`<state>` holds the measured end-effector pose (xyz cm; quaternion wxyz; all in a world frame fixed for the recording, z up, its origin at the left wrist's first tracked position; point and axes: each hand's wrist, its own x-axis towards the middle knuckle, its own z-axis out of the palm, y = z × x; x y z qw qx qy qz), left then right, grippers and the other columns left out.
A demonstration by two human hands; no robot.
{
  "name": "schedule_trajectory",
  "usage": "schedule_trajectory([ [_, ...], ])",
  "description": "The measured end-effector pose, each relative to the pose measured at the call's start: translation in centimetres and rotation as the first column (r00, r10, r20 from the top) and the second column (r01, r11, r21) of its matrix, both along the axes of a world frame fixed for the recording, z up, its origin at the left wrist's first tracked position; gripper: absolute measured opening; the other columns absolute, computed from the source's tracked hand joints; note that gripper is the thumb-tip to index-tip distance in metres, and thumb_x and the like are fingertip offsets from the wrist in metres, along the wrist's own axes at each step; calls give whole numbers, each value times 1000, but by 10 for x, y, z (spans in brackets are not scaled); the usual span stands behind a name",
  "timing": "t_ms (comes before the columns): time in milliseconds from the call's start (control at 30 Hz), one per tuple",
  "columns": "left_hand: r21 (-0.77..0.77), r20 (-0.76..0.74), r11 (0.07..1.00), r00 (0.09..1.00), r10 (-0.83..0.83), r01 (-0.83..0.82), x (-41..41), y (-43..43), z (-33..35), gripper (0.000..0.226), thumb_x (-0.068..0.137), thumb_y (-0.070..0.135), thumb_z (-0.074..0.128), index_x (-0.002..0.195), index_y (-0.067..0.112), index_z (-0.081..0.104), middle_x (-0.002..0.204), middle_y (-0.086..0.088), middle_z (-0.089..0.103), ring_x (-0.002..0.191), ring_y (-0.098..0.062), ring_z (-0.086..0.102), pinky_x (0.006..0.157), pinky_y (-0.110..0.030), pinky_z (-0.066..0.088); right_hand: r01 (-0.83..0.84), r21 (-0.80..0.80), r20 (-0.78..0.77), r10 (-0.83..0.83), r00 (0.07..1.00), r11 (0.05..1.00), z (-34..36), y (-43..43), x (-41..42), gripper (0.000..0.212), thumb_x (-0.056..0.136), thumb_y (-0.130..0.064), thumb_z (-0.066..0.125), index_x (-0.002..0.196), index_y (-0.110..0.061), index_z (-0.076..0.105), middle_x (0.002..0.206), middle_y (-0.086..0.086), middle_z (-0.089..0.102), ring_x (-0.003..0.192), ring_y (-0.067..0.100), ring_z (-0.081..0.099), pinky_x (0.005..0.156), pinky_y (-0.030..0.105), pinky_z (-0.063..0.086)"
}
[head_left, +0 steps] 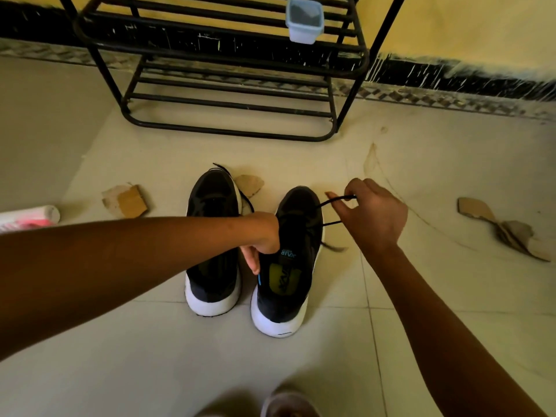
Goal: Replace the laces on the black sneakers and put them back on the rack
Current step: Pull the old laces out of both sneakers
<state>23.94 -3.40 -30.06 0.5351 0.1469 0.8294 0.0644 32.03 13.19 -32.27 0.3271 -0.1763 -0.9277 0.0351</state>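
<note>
Looking down on a pale tiled floor [421, 326], with a black metal rack [228, 133] standing against the wall at the far side. Facing two black sneakers with white soles, set side by side on the floor between the body and the rack, well short of it: the left sneaker [212, 206] and the right sneaker [285, 299], both lying heel near and toe towards the rack, lengthwise straight away. Reaching the left hand [261, 236] across the left sneaker and gripping the right sneaker at its tongue, fingers curled, seemingly steadying it. Holding the right hand [373, 215] just to the right of that sneaker's toe end, pinching a black lace [331, 201] and keeping it stretched sideways, across the shoe's length, from the eyelets to the fingers. Probably working the lace through the eyelets; not possible to tell whether out or in. Likely needing, for the next pull, a move rightwards, away from the left hand. Noticing a small pale tub [304, 22] sitting on the rack, and cardboard scraps [129, 201] lying on the floor.
</note>
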Motion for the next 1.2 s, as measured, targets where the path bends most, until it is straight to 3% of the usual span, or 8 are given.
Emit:
schedule_trajectory([
  [200,64,11,998,1000,24,-25,0,-6,2,23,94,5,48,111,-7,59,82,-15,69,78,-14,67,82,-28,56,173,-524,-32,-222,974,834,4,12,4,45,87,-55,56,70,-14,63,65,4,61,64,23,59,54,29,43],
  [300,72,17,997,1000,16,-18,0,-7,3,24,94,6,50,114,-5,58,97,-19,70,77,-20,69,84,-31,56,-105,-961,-3,-372,928,-256,21,8,1,52,92,-55,46,64,-12,50,53,3,52,50,15,55,54,29,53],
  [367,58,18,998,1000,-6,5,0,-7,3,24,94,6,51,114,-5,58,88,-16,70,78,-18,69,85,-30,55,-92,-909,69,-364,929,-407,18,8,2,53,89,-62,45,62,-17,39,43,-4,34,35,8,33,38,17,34],
  [500,48,19,999,1000,-7,6,2,-6,4,22,94,7,52,110,-6,59,75,-13,67,78,-16,68,84,-30,55,163,-906,33,-319,947,391,16,6,6,59,80,-65,57,56,-14,40,48,-3,31,43,13,28,44,24,26],
  [600,29,31,1000,999,5,-6,0,-7,-1,23,95,8,50,112,-6,59,88,-13,69,82,-13,67,88,-29,54,235,-313,-17,-252,967,920,18,16,8,60,72,-71,60,55,-15,46,45,-3,39,41,15,37,43,21,20],
  [900,30,60,1000,998,6,-7,-3,-10,-2,29,96,8,47,122,-4,54,109,-18,67,92,-19,68,88,-29,53,185,274,-125,-156,980,944,22,60,29,36,78,-48,70,62,-17,59,57,4,57,48,25,54,48,21,23],
  [1067,71,56,997,998,-25,21,-2,-8,3,38,98,17,46,128,-6,46,98,-23,68,78,-20,69,77,-27,57,245,-21,498,-202,843,969,34,62,25,29,74,-30,78,97,-20,66,100,10,64,97,33,56,76,37,43],
  [1200,-17,-69,988,985,-156,156,-15,-1,14,62,91,50,50,115,-7,52,95,-22,69,60,-20,66,62,-24,57,206,-527,707,290,645,825,20,20,14,47,75,-16,77,119,-20,61,121,7,54,106,24,55,92,28,42],
])
